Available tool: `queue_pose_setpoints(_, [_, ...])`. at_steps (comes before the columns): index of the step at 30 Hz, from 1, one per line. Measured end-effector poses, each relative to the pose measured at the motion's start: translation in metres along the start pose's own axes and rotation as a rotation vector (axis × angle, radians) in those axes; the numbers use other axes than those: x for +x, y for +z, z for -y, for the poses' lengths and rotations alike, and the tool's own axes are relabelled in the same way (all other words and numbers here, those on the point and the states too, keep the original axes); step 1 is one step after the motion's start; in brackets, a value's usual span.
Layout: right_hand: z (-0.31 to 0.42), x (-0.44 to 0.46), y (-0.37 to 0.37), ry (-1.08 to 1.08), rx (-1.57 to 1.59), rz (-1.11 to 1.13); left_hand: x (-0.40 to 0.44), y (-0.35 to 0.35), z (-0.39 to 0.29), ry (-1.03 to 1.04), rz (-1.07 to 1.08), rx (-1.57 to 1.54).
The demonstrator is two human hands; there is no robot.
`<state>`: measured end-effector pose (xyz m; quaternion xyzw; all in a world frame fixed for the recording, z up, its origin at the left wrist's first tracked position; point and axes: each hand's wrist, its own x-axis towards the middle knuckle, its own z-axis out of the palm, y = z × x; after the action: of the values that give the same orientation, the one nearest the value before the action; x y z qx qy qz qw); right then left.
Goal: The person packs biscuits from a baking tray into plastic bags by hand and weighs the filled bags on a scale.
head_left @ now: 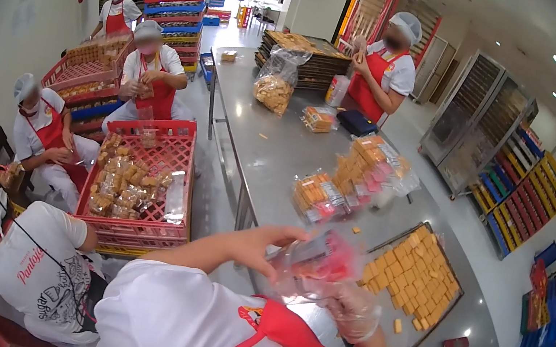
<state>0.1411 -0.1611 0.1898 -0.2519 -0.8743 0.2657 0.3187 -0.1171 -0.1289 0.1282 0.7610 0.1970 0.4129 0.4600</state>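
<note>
A clear plastic bag with pink-red printing is between my two hands, above the steel table's near edge. My left hand, bare, has its fingers and thumb closed on the bag's left side. My right hand, in a clear plastic glove, grips the bag's lower right side; its fingertips are partly hidden by the plastic. Just right of it lies a dark tray of small rectangular golden biscuits. Beyond the bag stand filled biscuit packs and a taller stack of packs.
The steel table also bears a large bag of biscuits, stacked trays and a dark pouch. A red crate of packs stands left. Several people in hairnets are around; one stands across the table.
</note>
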Motion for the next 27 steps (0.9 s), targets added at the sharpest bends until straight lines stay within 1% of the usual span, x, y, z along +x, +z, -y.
queue_pose_setpoints(1, [-0.014,-0.005,0.005,-0.047,-0.081,0.014,-0.002,-0.005,-0.006,-0.072,0.014,-0.032])
queue_pose_setpoints(4, [-0.016,0.000,0.014,-0.046,0.022,0.090,-0.003,-0.016,-0.020,-0.208,0.126,0.035])
queue_pose_setpoints(5, [-0.037,-0.008,0.021,-0.042,0.014,0.110,-0.003,-0.017,-0.022,-0.158,0.156,0.137])
queue_pose_setpoints(7, [-0.043,-0.001,0.017,-0.100,-0.042,0.240,-0.003,-0.020,-0.026,-0.070,0.227,0.346])
queue_pose_setpoints(8, [-0.044,0.002,0.017,-0.125,-0.072,0.304,-0.003,-0.022,-0.028,-0.080,0.226,0.361])
queue_pose_setpoints(10, [-0.023,0.011,0.016,0.041,0.171,0.252,-0.003,-0.022,-0.030,-0.102,0.233,0.373])
queue_pose_setpoints(11, [-0.014,0.012,0.015,0.130,0.291,0.228,-0.005,-0.023,-0.030,-0.153,0.212,0.391])
queue_pose_setpoints(13, [-0.019,0.000,0.007,0.079,0.029,0.035,-0.005,-0.033,-0.034,-0.249,0.162,0.434])
queue_pose_setpoints(14, [-0.026,-0.008,0.001,0.049,-0.103,-0.063,-0.006,-0.041,-0.037,-0.301,0.088,0.491])
queue_pose_setpoints(16, [-0.045,-0.029,-0.017,0.067,-0.174,-0.204,-0.010,-0.058,-0.046,-0.407,-0.057,0.603])
queue_pose_setpoints(18, [-0.051,-0.052,-0.044,0.158,-0.108,-0.285,-0.015,-0.082,-0.031,-0.401,-0.200,0.733])
queue_pose_setpoints(22, [-0.081,-0.120,-0.082,0.250,0.133,-0.575,-0.014,-0.128,0.024,-0.432,-0.454,0.954])
queue_pose_setpoints(24, [-0.071,-0.159,-0.108,0.554,-0.048,-0.614,-0.009,-0.137,0.057,-0.402,-0.618,0.982])
queue_pose_setpoints(25, [-0.063,-0.173,-0.115,0.554,-0.062,-0.647,-0.003,-0.141,0.073,-0.377,-0.662,0.991])
queue_pose_setpoints(26, [-0.056,-0.188,-0.123,0.573,-0.078,-0.695,0.001,-0.146,0.090,-0.438,-0.684,0.965])
queue_pose_setpoints(27, [-0.052,-0.205,-0.128,0.643,-0.149,-0.799,0.005,-0.152,0.108,-0.498,-0.686,0.943])
